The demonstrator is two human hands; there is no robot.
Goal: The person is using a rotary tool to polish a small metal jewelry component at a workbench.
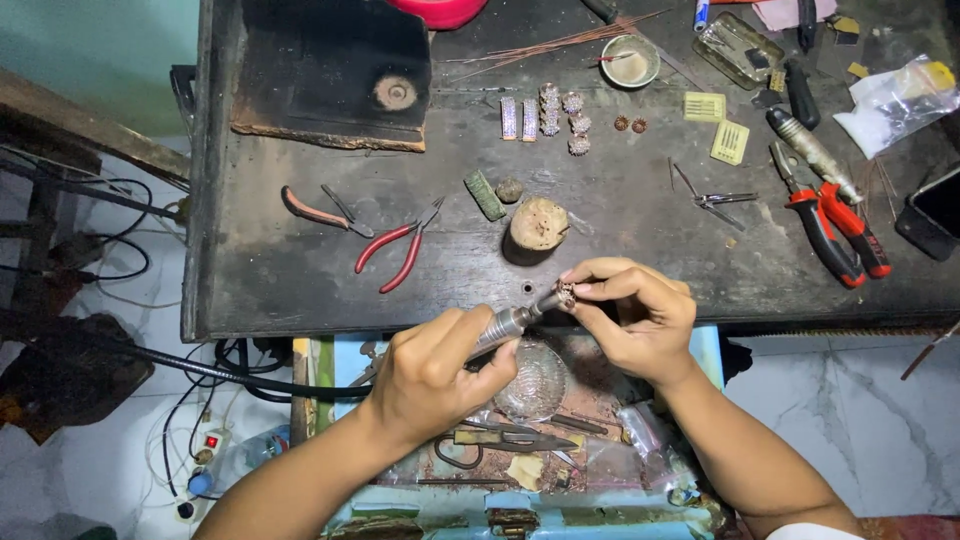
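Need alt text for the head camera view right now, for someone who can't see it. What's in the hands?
The left hand holds a metal rotary handpiece, its tip against a small jewelled piece pinched in the right hand. Beyond them, a dark workbench holds red-handled pliers, a rounded wooden block and small ornaments.

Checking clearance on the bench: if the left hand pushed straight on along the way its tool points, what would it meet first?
The left hand holds a rotary tool angled up-right; its tip already meets the small ornament pinched by the right hand.
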